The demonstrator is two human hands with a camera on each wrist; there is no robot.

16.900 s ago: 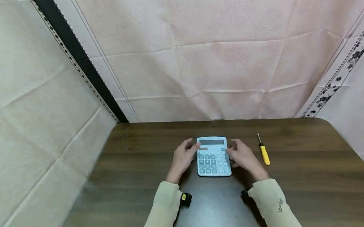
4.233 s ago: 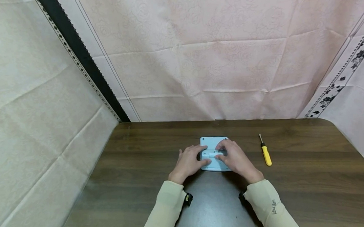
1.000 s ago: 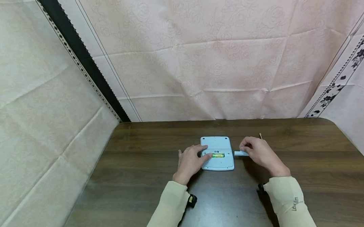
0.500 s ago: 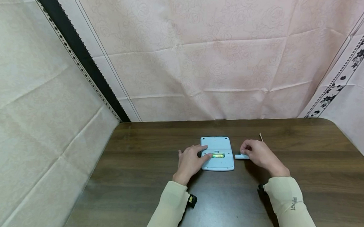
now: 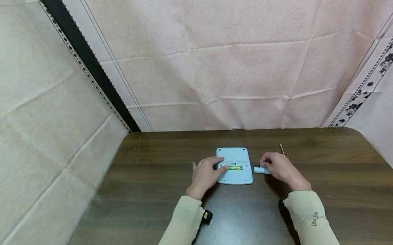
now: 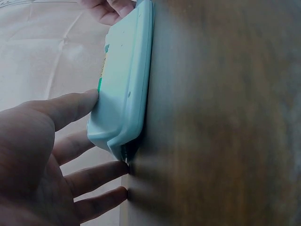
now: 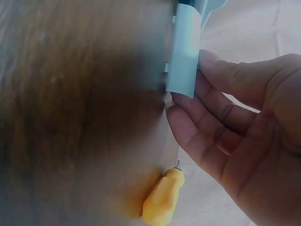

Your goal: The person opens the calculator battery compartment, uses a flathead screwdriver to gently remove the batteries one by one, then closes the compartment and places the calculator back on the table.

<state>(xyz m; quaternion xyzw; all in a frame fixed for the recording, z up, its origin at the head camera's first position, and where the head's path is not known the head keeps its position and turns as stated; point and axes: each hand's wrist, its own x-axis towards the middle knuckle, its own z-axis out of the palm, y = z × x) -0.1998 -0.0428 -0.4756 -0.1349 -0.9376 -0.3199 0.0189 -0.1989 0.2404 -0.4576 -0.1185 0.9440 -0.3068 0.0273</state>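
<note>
A light-blue calculator [image 5: 238,176] lies face down on the table, its battery compartment uncovered and a green battery [image 5: 236,168] showing inside. My left hand [image 5: 203,175] steadies it from the left: the thumb presses on the back beside the battery, the index finger touches higher up, and the other fingers extend down to the table in the left wrist view. Just right of the calculator, my right hand [image 5: 279,166] pinches the light-blue battery cover [image 5: 260,170] between thumb and fingers. The right wrist view shows the cover [image 7: 185,52] with small tabs along one edge, close to the tabletop.
A yellow-handled screwdriver [image 7: 162,200] lies on the brown wooden table [image 5: 153,197]; in the head view my right hand hides most of it. Pale patterned cloth [image 5: 233,69] hangs behind the table and at its sides.
The calculator was face up, then turned over; its battery cover has come off in my right hand. Over the last second that hand and the cover have moved slightly towards the front.
</note>
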